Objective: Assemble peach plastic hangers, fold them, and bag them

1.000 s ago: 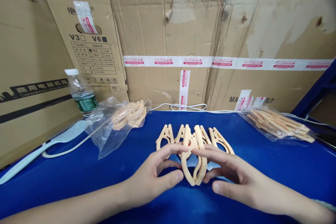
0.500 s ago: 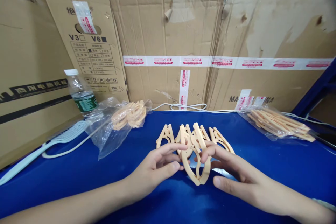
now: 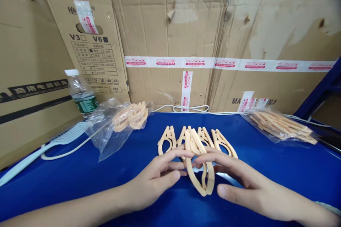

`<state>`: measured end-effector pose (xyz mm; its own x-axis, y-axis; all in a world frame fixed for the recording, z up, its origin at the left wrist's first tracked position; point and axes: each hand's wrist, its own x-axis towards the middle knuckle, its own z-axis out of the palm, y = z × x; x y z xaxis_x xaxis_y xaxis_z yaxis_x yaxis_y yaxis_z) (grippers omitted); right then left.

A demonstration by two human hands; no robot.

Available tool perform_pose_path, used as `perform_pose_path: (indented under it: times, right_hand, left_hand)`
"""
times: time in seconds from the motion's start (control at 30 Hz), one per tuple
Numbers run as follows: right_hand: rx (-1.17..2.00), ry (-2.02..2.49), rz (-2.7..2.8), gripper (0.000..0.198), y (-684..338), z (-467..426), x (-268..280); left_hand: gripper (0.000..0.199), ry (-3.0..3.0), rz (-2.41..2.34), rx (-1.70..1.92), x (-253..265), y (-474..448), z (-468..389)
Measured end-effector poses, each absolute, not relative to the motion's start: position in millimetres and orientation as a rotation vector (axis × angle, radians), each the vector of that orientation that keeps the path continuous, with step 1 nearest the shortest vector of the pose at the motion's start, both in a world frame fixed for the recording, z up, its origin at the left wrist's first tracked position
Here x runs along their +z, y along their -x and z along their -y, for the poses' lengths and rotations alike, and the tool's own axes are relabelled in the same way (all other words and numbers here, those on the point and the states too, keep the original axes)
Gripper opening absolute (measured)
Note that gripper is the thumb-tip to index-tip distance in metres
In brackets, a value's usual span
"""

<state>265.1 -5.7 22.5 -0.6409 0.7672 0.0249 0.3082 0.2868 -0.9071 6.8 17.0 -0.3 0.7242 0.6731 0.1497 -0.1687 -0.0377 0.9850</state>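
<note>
A beige folding hanger [image 3: 209,181] is held between my two hands over the blue table, its two long arms nearly together at the top and its curved end toward me. The fingers of my left hand [image 3: 162,173] press against its left arm, the thumb standing apart. From the other side, the fingers of my right hand [image 3: 237,173] bear on the right arm, with that thumb also off the hanger. Just behind stand or lie several similar beige hangers in a row, among them one at the left [image 3: 167,140] and one at the right [image 3: 225,143]; the middle ones are partly hidden.
To the left are a clear bag of beige looped pieces [image 3: 130,117], a water bottle [image 3: 85,99] and a pale blue hairbrush [image 3: 58,142]. A bag of long beige strips [image 3: 282,124] lies at the right. Cardboard [image 3: 170,35] walls the back; a white cable [image 3: 191,108] runs along it.
The held hanger has tipped and come slightly lower and nearer to me. Its two arms have drawn closer at the top, and my right fingers have shifted left along it.
</note>
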Motion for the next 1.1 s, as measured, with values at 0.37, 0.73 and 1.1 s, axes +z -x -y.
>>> perform_pose_path:
  times: [0.37,0.73,1.1]
  right_hand:
    - [1.028,1.098,1.964,0.046,-287,-13,37]
    - [0.719,1.425,1.859,0.040,-341,-66,21]
    - [0.424,1.727,2.300,0.063,-354,-66,10]
  left_hand:
    - [0.022,-1.582,-0.545,0.684,-3,-2,-20]
    - [0.029,-1.664,-0.544,0.687,-6,-1,-19]
    - [0.040,-2.113,-0.605,0.727,-4,4,-9]
